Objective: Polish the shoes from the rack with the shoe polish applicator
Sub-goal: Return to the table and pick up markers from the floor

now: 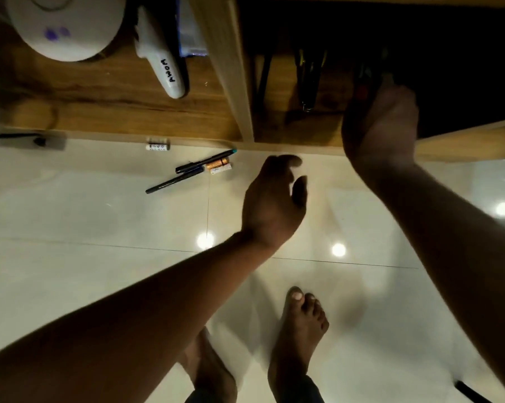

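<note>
Barefoot on the glossy tile floor [100, 257], I reach my right hand [382, 123] over the front edge into the dark wooden rack [239, 82], among dim shoes [308, 80]; its grip I cannot tell. My left hand [271, 199] hovers loose-fingered, empty, over open floor. Pens [187, 173] and batteries [219, 165] lie beside the rack's base.

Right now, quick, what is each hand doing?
Left hand: open, fingers loosely curled, holding nothing, above the floor.
Right hand: reaching into the dark rack; cannot be told whether it holds anything.
</note>
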